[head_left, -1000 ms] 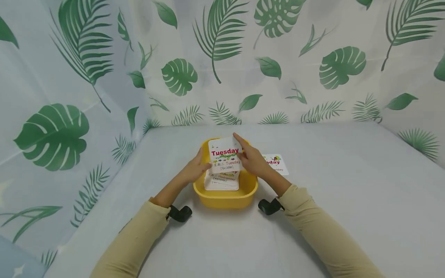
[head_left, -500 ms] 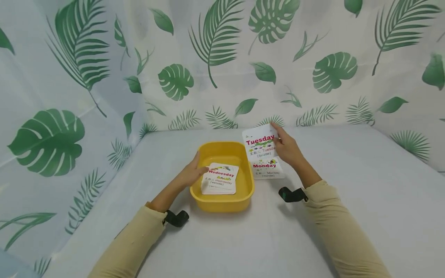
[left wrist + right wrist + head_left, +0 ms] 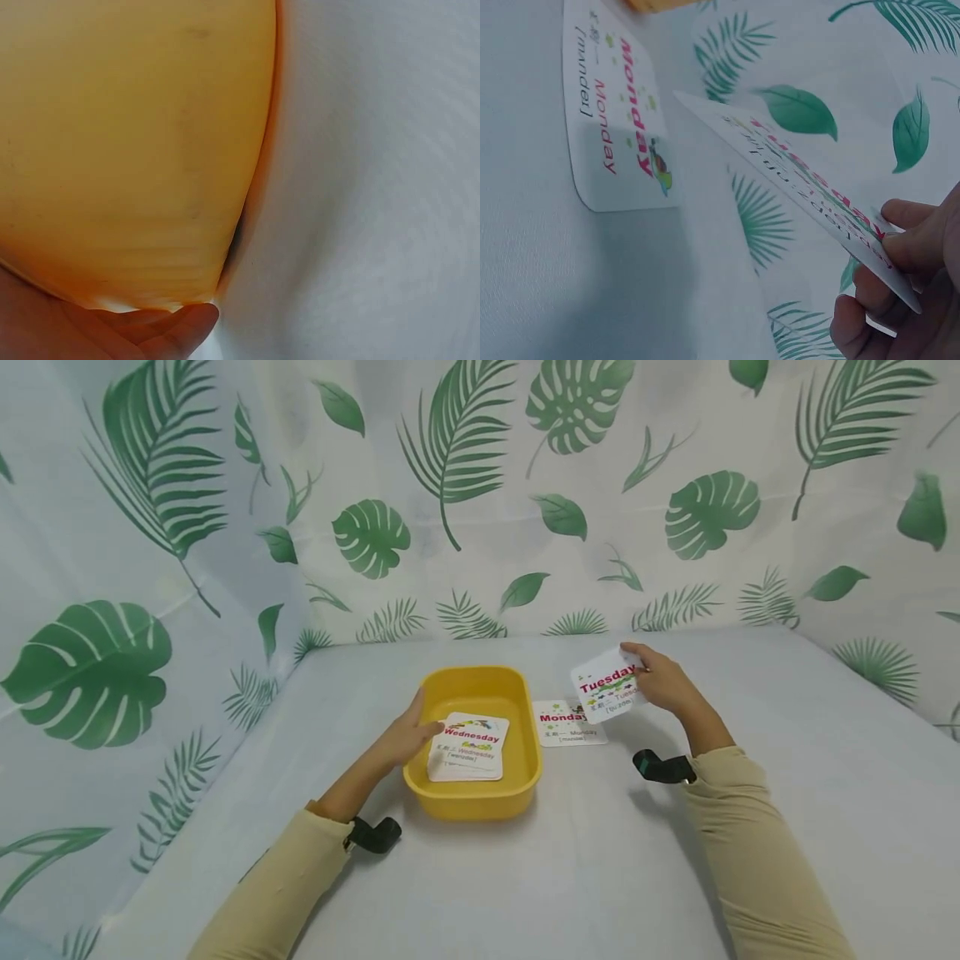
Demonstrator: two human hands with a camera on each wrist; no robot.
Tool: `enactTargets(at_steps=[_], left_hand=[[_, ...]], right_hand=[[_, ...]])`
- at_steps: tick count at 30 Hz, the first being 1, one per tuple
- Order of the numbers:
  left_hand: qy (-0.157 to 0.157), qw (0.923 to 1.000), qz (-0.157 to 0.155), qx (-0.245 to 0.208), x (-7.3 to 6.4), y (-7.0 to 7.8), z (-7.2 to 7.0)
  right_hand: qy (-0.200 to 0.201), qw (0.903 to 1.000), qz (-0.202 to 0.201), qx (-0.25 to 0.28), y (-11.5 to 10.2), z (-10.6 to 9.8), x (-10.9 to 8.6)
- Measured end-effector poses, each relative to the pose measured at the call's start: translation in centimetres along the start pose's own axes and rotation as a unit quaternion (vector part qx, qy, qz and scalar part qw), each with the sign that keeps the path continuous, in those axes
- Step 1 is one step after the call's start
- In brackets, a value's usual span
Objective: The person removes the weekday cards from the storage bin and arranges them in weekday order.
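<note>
My right hand (image 3: 663, 681) pinches the "Tuesday" card (image 3: 603, 689) by its right edge and holds it tilted, raised above the table. In the right wrist view the thumb lies on the printed face of the Tuesday card (image 3: 802, 187), with fingers behind it. Flat on the table, the "Monday" card (image 3: 558, 727) is partly covered by it in the head view. My left hand (image 3: 401, 739) grips the left side of a yellow plastic basin (image 3: 476, 807), thumb over the rim and fingers along the outer wall. A small pile with the "Wednesday" card (image 3: 472, 747) on top lies inside.
A pale cloth (image 3: 525, 893) covers the table. Behind it and to the left hangs a leaf-print curtain (image 3: 480, 527). A dark wrist camera (image 3: 375, 835) sits at the left wrist and another dark camera (image 3: 663, 767) at the right.
My right hand has carried the Tuesday card from over the basin rightward, past its edge, to above the Monday card's right side. The left hand has stayed on the basin.
</note>
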State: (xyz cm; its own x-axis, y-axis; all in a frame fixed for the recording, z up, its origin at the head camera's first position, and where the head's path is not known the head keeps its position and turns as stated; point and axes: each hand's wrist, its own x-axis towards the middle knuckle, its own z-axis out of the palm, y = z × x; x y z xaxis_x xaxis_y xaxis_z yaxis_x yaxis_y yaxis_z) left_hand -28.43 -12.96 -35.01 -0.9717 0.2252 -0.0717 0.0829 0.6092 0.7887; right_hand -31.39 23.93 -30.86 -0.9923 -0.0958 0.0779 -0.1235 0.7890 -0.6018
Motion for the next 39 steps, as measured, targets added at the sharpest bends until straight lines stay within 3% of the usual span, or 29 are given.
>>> enactTargets(at_steps=[12, 25, 32, 39], left_hand=[[-0.001, 1.0000, 0.005, -0.001, -0.1, -0.1, -0.2], [-0.001, 0.9999, 0.002, -0.012, 0.0, -0.1, -0.1], [0.000, 1.0000, 0.006, -0.006, -0.1, -0.2, 0.1], [0.002, 1.0000, 0.008, -0.002, -0.1, -0.1, -0.1]], right_hand=[[-0.008, 0.9997, 0.017, -0.013, 1.2, -0.6, -0.1], [-0.025, 0.9975, 0.063, -0.022, 3.1, -0.7, -0.1], [-0.046, 0.9936, 0.080, -0.065, 4.4, -0.1, 0.0], [-0.075, 0.9828, 0.117, -0.122, 4.6, 0.3, 0.2]])
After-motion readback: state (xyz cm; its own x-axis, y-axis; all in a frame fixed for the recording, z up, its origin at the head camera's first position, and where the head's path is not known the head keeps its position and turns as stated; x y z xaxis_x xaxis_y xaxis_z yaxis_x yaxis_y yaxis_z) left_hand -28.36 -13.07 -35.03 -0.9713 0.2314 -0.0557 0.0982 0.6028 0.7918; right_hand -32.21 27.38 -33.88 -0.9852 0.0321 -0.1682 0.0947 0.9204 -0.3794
